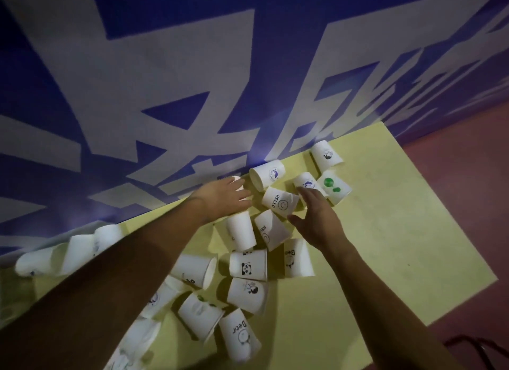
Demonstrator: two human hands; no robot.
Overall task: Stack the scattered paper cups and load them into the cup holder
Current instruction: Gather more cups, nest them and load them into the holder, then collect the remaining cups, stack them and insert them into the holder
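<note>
Touching cups, R grip splayed, L grip open

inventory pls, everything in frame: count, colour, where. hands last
paper cups: about twenty, exact count unclear at the left edge; white with small prints; scattered over the table, most on their sides.
row of cups: one, white, lying at far left by the wall, seemingly nested.
table: one, pale yellow, against the wall.
wall banner: one, blue with large white characters, behind the table.
floor: reddish brown, right of the table.
dark curved object: one, black, bottom right corner; cannot tell what it is.
cup holder: none in view.
left hand: one, fingers straight, over cups at the table's far edge.
right hand: one, fingers spread, at the HELLO cup.
</note>
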